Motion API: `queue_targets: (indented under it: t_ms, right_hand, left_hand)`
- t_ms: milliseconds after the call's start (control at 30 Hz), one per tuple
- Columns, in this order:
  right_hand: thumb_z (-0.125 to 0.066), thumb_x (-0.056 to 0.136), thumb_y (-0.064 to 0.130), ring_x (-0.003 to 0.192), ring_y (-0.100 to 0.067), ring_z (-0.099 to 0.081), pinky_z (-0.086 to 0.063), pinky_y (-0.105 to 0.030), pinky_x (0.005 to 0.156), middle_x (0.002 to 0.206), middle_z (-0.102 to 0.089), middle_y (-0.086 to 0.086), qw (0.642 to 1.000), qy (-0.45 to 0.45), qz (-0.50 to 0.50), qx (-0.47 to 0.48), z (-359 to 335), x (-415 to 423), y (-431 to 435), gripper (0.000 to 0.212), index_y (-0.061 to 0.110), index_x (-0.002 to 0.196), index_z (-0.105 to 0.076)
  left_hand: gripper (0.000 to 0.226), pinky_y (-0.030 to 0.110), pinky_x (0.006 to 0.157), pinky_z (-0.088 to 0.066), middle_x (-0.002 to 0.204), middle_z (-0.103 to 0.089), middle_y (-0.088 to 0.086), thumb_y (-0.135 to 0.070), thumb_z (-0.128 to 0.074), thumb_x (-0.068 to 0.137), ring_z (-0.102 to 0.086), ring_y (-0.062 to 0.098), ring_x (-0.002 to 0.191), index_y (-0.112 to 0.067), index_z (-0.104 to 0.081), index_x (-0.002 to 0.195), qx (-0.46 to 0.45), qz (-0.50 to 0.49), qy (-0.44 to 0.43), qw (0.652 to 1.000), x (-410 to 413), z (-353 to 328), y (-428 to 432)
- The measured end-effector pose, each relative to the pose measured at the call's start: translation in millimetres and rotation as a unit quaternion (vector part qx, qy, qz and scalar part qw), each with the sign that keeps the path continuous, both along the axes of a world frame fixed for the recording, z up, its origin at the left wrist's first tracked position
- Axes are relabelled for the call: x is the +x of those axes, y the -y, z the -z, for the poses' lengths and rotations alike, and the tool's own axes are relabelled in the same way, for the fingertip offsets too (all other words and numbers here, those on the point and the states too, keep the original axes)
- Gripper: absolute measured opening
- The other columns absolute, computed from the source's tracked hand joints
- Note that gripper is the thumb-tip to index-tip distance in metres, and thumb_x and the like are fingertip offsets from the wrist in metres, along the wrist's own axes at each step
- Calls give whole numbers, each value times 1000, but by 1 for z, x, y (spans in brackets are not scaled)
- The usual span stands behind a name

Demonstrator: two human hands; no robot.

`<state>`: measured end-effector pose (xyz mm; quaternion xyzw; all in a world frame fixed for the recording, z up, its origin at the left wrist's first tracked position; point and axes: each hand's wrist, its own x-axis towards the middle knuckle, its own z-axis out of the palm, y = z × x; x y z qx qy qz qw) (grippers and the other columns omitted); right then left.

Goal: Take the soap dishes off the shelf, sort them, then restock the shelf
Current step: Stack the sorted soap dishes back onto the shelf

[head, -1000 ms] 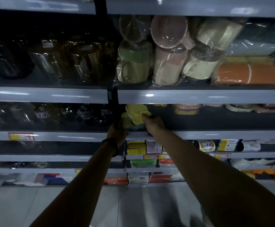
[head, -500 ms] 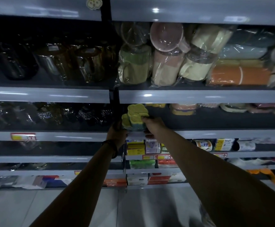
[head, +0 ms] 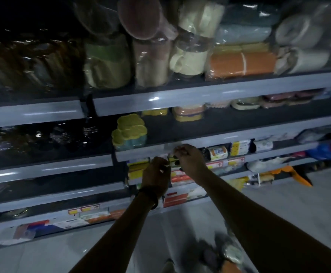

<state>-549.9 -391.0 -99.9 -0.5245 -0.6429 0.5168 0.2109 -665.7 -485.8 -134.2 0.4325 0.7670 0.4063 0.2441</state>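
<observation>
A stack of flower-shaped soap dishes, yellow on top and teal beneath, stands at the left end of the dark shelf. Farther back on that shelf lie more wrapped soap dishes: a yellow one, an orange-and-yellow stack, a cream one and dark pink ones. My left hand and my right hand hang close together just below the shelf's front edge, apart from the stack. Their fingers are loosely curled, and I see nothing in them.
Wrapped mugs and rolled cloths fill the shelf above. Dark glassware sits left of the divider. Boxed goods line the lower shelves. A blurred object lies low by my right arm above the grey floor.
Both hands have let go of the yellow stack and dropped below the shelf edge. The stack stays on the shelf. My view has tilted and moved closer.
</observation>
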Motion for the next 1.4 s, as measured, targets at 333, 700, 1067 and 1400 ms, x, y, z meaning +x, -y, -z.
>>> queue_targets:
  t_ms: [333, 700, 1067, 1400]
  right_hand:
    - [-64, 103, 15, 60, -24, -57, -42, -31, 57, 79, -67, -15, 965, 22, 191, -179, 69, 276, 54, 16, 9, 89, -67]
    - [-68, 97, 18, 62, -26, -66, -45, -25, 50, 82, -75, -17, 893, 101, 301, -320, 204, 556, 167, 15, 6, 90, -73]
    - [-68, 98, 11, 42, -15, -49, -37, -19, 44, 72, -61, -12, 777, 66, 413, -470, 481, 670, 249, 15, 6, 84, -65]
    - [-78, 84, 47, 103, -32, -71, -62, -47, 93, 116, -71, -11, 758, 98, 438, -473, 763, 671, 292, 57, 16, 130, -62]
  left_hand:
    - [28, 50, 91, -58, 105, -74, 13, -46, -54, 79, -71, 36, 100, -23, -68, 89, -205, 311, 83, 924, 196, 48, -12]
    - [22, 34, 81, -57, 104, -76, 11, -32, -62, 98, -72, 29, 97, -14, -73, 102, -364, 340, 55, 865, 404, 151, 28]
    - [12, 29, 52, -44, 76, -58, 5, -12, -59, 101, -53, 14, 53, -18, -63, 92, -553, 266, 157, 774, 563, 429, 80]
    - [43, 42, 75, -60, 126, -54, 12, -37, -69, 98, -57, 34, 96, -13, -57, 132, -676, 71, 274, 680, 651, 716, 139]
